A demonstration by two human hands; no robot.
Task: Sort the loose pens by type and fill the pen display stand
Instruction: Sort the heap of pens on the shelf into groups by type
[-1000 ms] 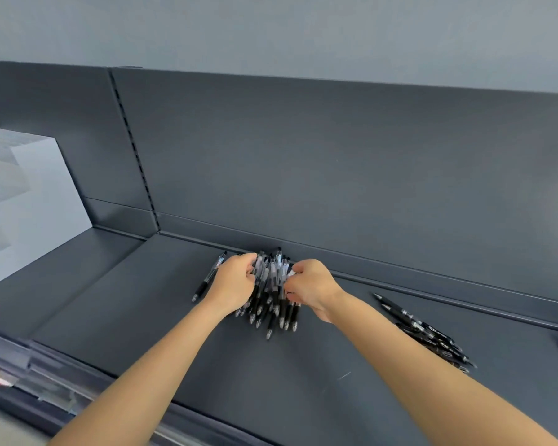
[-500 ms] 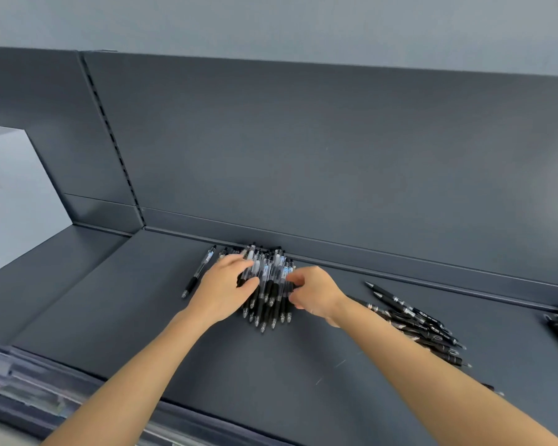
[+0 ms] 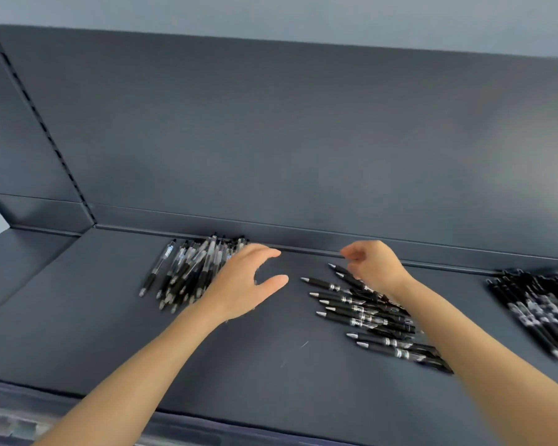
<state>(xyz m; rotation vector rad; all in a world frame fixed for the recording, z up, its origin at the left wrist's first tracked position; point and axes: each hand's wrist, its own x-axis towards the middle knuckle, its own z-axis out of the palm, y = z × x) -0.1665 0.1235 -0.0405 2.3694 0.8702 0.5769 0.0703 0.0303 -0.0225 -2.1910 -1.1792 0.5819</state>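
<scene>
Pens (image 3: 339,288) lie in three heaps on the dark shelf (image 3: 271,365). The left heap (image 3: 187,275), clear-barrelled, sits against the far lip. The middle heap (image 3: 368,313) is black with silver tips. The right heap (image 3: 541,310) is at the frame's edge and blurred. No display stand is in view.

The left hand (image 3: 242,284) hovers over the right edge of the left heap, fingers spread and straight, gripping nothing. The right hand (image 3: 376,265) is above the far end of the middle heap, fingers loosely curled, with nothing visible in it.

The main risk, as I judge it, is mixing. The barrels are round, and a careless sweep rightward could roll clear pens into the black ones nearby. The two black heaps look alike, so a hasty grab may confuse types. An overfull handful could also spill pens toward the near edge.
</scene>
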